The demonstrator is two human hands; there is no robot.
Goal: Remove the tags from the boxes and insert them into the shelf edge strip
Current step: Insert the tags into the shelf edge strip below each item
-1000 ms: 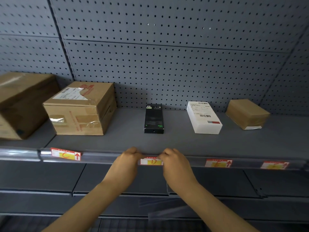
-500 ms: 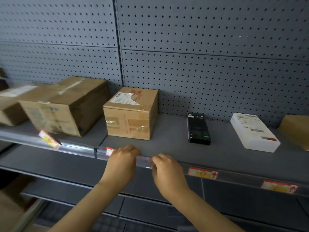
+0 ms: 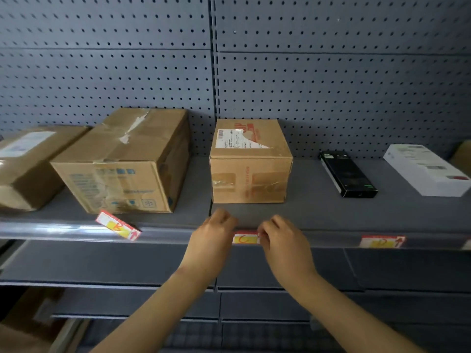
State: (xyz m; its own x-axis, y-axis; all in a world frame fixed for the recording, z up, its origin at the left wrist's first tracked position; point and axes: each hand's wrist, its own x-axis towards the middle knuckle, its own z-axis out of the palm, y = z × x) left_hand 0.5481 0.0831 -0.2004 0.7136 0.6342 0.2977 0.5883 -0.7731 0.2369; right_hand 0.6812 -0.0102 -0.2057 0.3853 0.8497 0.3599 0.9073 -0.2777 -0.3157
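Hands meet at lower centre: my left hand and right hand pinch the C tag in the shelf edge strip. Uneven pressure could leave it crooked like the tilted tag at left.

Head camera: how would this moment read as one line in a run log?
left hand: at tag C | right hand: pinching tag C in edge strip | tag A: crooked

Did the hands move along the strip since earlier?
Yes, leftward. The left hand and right hand flanked the D tag below the black box; now the C tag below the red-printed carton.
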